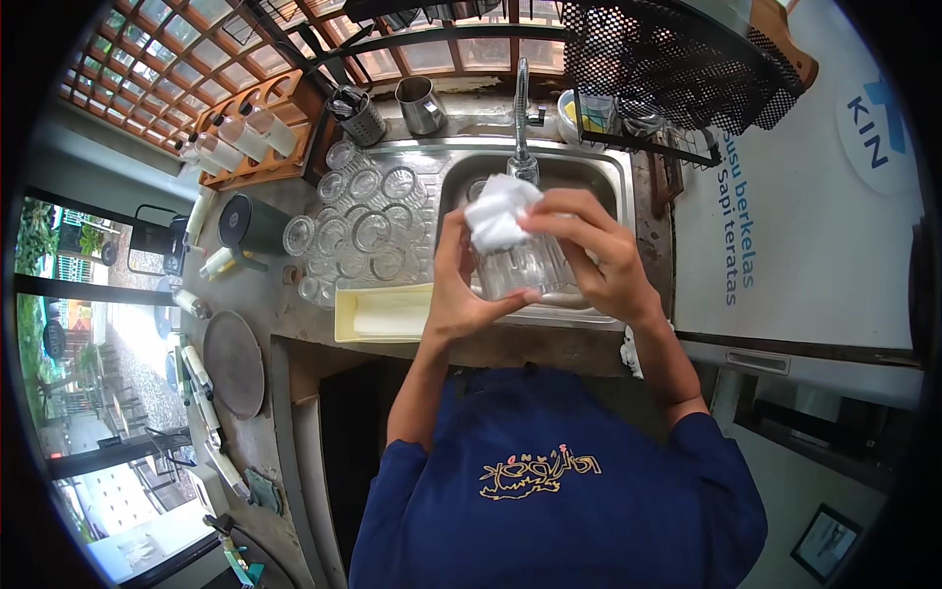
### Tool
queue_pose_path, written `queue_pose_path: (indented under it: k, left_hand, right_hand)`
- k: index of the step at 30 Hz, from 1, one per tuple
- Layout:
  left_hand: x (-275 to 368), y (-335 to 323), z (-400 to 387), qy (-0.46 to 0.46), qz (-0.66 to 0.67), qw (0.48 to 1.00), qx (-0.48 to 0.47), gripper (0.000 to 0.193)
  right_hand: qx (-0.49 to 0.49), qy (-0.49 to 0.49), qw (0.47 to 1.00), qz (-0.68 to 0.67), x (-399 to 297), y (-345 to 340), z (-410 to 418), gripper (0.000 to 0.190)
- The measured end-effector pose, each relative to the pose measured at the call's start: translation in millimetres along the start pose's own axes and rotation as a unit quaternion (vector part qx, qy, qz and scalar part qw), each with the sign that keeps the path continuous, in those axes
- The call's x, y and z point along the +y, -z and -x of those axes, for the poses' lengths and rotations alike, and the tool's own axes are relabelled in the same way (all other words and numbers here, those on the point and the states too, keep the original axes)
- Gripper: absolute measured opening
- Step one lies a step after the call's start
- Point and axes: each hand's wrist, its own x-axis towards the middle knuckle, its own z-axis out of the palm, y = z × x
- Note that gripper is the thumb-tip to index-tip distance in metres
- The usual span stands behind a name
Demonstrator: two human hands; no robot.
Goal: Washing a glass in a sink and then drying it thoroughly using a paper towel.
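Between my hands, over the front of the steel sink, is a clear ribbed drinking glass (519, 271). My left hand (465, 283) holds it from the left, with the thumb across its lower part. The fingers of my right hand (600, 254) pinch a folded white tissue or cloth (503, 212) against the upper end of the glass. The hands and the cloth cover part of the glass. Many clear glasses (370, 231) stand close together to the left of the sink (627, 191).
A pale yellow tray (344, 316) with white tissues lies at the counter's front edge, left of my forearm. The faucet (522, 110) rises behind the sink. A black mesh rack (662, 62) hangs at upper right. A steel pitcher (421, 107) and cutlery holder (362, 121) stand at the back.
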Motion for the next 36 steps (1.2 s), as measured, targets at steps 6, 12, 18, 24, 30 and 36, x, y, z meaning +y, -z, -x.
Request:
queue_pose_path:
  k: [6, 12, 18, 24, 30, 36]
  left_hand:
    - [-4.8, 19.0, 0.6, 0.004, 0.008, 1.000, 0.019, 0.112]
    - [0.7, 15.7, 1.7, 0.018, -0.011, 0.999, 0.031, 0.112]
    - [3.0, 7.4, 0.1, -0.014, -0.110, 0.994, -0.020, 0.111]
    - [-3.8, 13.5, 6.6, 0.019, -0.077, 0.997, 0.026, 0.108]
    - [-3.0, 9.5, 3.3, 0.036, -0.062, 0.997, 0.005, 0.108]
    - [-7.3, 10.8, -4.2, -0.067, -0.166, 0.984, -0.014, 0.108]
  right_hand:
    - [-0.049, 0.022, 0.997, 0.053, -26.9, 6.9, 26.4, 0.051]
    - [0.030, -0.038, 0.996, 0.069, -18.2, 24.7, 17.7, 0.045]
    - [-0.079, 0.072, 0.988, 0.108, -33.3, -3.4, -3.7, 0.053]
    - [-0.110, 0.063, 0.984, 0.128, -37.7, 5.2, 28.1, 0.055]
    - [0.047, 0.020, 0.988, 0.145, -14.1, 19.7, 19.5, 0.043]
    - [-0.041, 0.050, 0.992, 0.106, -15.6, -1.2, 1.1, 0.048]
